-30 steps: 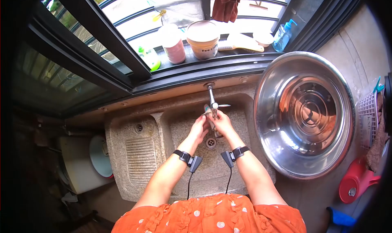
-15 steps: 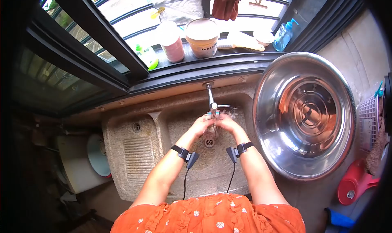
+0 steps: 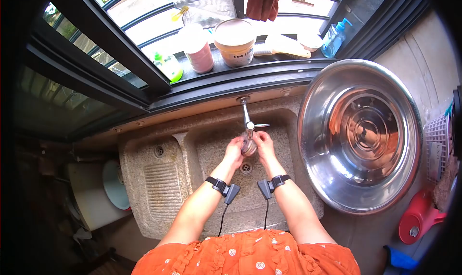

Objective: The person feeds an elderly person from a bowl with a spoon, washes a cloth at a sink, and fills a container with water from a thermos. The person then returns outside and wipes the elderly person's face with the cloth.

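A small purplish-grey bundle (image 3: 249,147), which looks soft and wet, hangs between my hands just below the metal tap (image 3: 248,116). Its exact kind cannot be made out. My left hand (image 3: 235,149) closes on its left side, fingers curled. On the other side, my right hand (image 3: 263,144) pinches its upper right edge. Both hands are over the deep basin of the stone sink (image 3: 219,154), above the drain (image 3: 246,167). Each wrist wears a black strap with a small cabled device.
To the right leans a large steel basin (image 3: 315,145), with a purple basket (image 3: 434,150) and a red plastic container (image 3: 416,219) beyond. On the sill stand a tub (image 3: 235,48), a pink jar (image 3: 198,56), a brush (image 3: 284,48) and a blue pump bottle (image 3: 332,41). A ribbed washboard (image 3: 163,190) lies left.
My hands were close together under the tap, fingers partly blurred. They have moved slightly apart and lower, and the bundle now shows between them.
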Tool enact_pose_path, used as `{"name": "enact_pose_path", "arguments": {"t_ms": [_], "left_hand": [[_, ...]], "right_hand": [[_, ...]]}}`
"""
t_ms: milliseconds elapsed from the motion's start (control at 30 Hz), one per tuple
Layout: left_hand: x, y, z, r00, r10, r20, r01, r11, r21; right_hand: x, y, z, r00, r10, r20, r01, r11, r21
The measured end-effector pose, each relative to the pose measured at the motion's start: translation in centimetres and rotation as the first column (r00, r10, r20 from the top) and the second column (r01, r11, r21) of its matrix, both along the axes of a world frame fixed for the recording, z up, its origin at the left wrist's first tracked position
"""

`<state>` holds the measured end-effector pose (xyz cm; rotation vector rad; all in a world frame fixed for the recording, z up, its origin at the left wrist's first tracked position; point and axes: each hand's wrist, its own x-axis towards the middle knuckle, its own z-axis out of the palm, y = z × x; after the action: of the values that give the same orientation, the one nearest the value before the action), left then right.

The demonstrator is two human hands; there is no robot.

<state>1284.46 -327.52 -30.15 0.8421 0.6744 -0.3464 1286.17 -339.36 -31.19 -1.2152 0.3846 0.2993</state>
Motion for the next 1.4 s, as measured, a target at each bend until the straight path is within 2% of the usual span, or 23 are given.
{"name": "enact_pose_path", "arguments": {"t_ms": [33, 67, 167, 200, 233, 300, 333, 367, 433, 500, 567, 633, 700, 733, 767, 833, 867, 1000, 1167, 1233, 1300, 1367, 1400], "left_hand": [[0.0, -0.5, 0.6, 1.0, -0.021, -0.015, 0.019, 0.995, -0.101], [-0.1, -0.7, 0.5, 0.999, -0.043, -0.027, 0.037, 0.979, -0.201], [0.0, 0.6, -1.7, 0.981, -0.192, -0.001, 0.192, 0.978, -0.078], [-0.5, 0.1, -0.2, 0.987, -0.123, -0.098, 0.138, 0.979, 0.153], [-1.0, 0.6, 1.4, 0.988, -0.119, -0.102, 0.134, 0.978, 0.159], [-1.9, 2.0, 3.9, 0.915, -0.399, -0.057, 0.396, 0.916, -0.058], [-2.3, 2.3, 4.6, 0.911, -0.405, -0.074, 0.398, 0.913, -0.09], [-2.5, 2.9, 4.3, 0.913, -0.401, -0.075, 0.394, 0.915, -0.089], [-2.6, 4.1, 3.3, 0.728, -0.671, 0.142, 0.685, 0.724, -0.087], [-3.4, 3.7, 5.6, 0.77, -0.625, 0.131, 0.63, 0.777, 0.003], [-4.1, 4.1, 5.7, 0.652, -0.758, 0.005, 0.751, 0.647, 0.136], [-5.2, 3.9, 5.7, 0.653, -0.757, 0.023, 0.736, 0.641, 0.216], [-6.2, 3.6, 6.3, 0.645, -0.762, -0.059, 0.673, 0.529, 0.517], [-6.8, 3.5, 6.7, 0.627, -0.777, -0.062, 0.61, 0.439, 0.659], [-7.5, 3.8, 6.5, 0.633, -0.773, -0.052, 0.601, 0.447, 0.662], [-8.8, 4.6, 5.4, 0.524, -0.85, -0.057, 0.363, 0.163, 0.917], [-8.8, 4.8, 5.8, 0.412, -0.868, -0.278, 0.5, -0.04, 0.865], [-11.6, 5.5, 9.0, 0.411, -0.788, -0.458, 0.587, -0.155, 0.794], [-14.7, 6.4, 11.3, 0.373, -0.77, -0.518, 0.553, -0.263, 0.79], [-15.5, 6.6, 12.9, 0.373, -0.749, -0.549, 0.527, -0.316, 0.789], [-15.8, 6.7, 12.7, 0.422, -0.732, -0.535, 0.493, -0.31, 0.813], [-16.3, 7.3, 13.0, 0.515, -0.694, -0.503, 0.422, -0.306, 0.853], [-16.4, 7.5, 14.2, 0.571, -0.658, -0.491, 0.473, -0.225, 0.852]], "right_hand": [[-0.1, 0.4, -0.3, 0.976, -0.203, -0.082, 0.208, 0.976, 0.059], [0.1, -0.1, 0.3, 0.94, -0.039, -0.339, 0.196, 0.874, 0.444], [-0.2, 0.8, -1.4, 0.969, -0.059, -0.239, 0.163, 0.881, 0.443], [-0.2, 1.5, -1.1, 0.971, -0.116, -0.208, 0.184, 0.92, 0.346], [-0.3, 1.8, -0.8, 0.971, -0.11, -0.211, 0.181, 0.919, 0.351], [-0.1, 2.2, 1.2, 0.993, 0.058, -0.101, -0.01, 0.905, 0.425], [-0.4, 2.7, 3.0, 0.994, 0.029, -0.105, 0.016, 0.915, 0.402], [-0.3, 2.8, 3.7, 0.994, 0.033, -0.106, 0.013, 0.915, 0.404], [-0.3, 2.5, 4.6, 0.961, 0.269, -0.066, -0.229, 0.904, 0.36], [-0.6, 3.0, 4.5, 0.946, 0.313, -0.09, -0.266, 0.903, 0.338], [-0.8, 4.1, 4.6, 0.936, 0.328, -0.129, -0.326, 0.945, 0.042], [-1.5, 5.0, 5.1, 0.943, 0.326, -0.072, -0.328, 0.945, -0.018], [-2.1, 5.7, 7.2, 0.902, 0.419, -0.103, -0.424, 0.818, -0.389], [-2.9, 6.2, 8.2, 0.914, 0.394, -0.098, -0.399, 0.829, -0.391], [-3.6, 6.6, 8.4, 0.912, 0.4, -0.092, -0.402, 0.824, -0.399], [-4.8, 7.4, 7.9, 0.906, 0.423, 0.029, -0.343, 0.772, -0.534], [-5.3, 7.7, 6.9, 0.908, 0.413, 0.067, -0.305, 0.762, -0.571], [-7.9, 8.7, 6.2, 0.915, 0.403, 0.004, -0.296, 0.681, -0.67], [-10.9, 9.4, 7.8, 0.9, 0.425, -0.094, -0.367, 0.625, -0.689], [-11.4, 9.5, 9.1, 0.901, 0.393, -0.186, -0.425, 0.703, -0.57], [-10.8, 9.5, 8.9, 0.892, 0.422, -0.163, -0.445, 0.749, -0.491], [-10.1, 10.0, 9.3, 0.916, 0.356, -0.184, -0.372, 0.926, -0.06], [-10.2, 10.0, 12.6, 0.885, 0.375, -0.276, -0.391, 0.92, -0.001]]}}
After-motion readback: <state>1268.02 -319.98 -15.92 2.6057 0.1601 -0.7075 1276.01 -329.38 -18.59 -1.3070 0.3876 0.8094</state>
